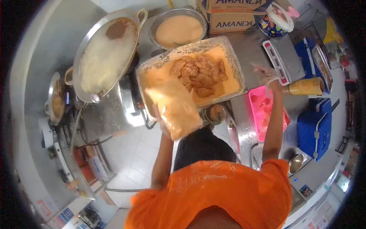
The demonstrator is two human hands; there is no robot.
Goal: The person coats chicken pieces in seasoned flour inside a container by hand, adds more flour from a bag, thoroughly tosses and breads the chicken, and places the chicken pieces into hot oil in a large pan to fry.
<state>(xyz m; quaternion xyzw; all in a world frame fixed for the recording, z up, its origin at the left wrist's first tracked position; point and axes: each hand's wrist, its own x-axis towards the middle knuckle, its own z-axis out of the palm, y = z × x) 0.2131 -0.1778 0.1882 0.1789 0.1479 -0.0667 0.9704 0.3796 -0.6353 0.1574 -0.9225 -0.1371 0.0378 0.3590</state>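
Steel counter (249,53), tiled floor (131,152); left fingers (157,112) clamp plastic bag (177,110); right fingers (261,70), can't tell.

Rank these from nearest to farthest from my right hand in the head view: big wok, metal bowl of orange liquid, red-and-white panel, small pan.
From the right hand:
1. Red-and-white panel, right beside it.
2. Metal bowl, ahead and to the left.
3. Big wok, farther left.
4. Small pan, far left.
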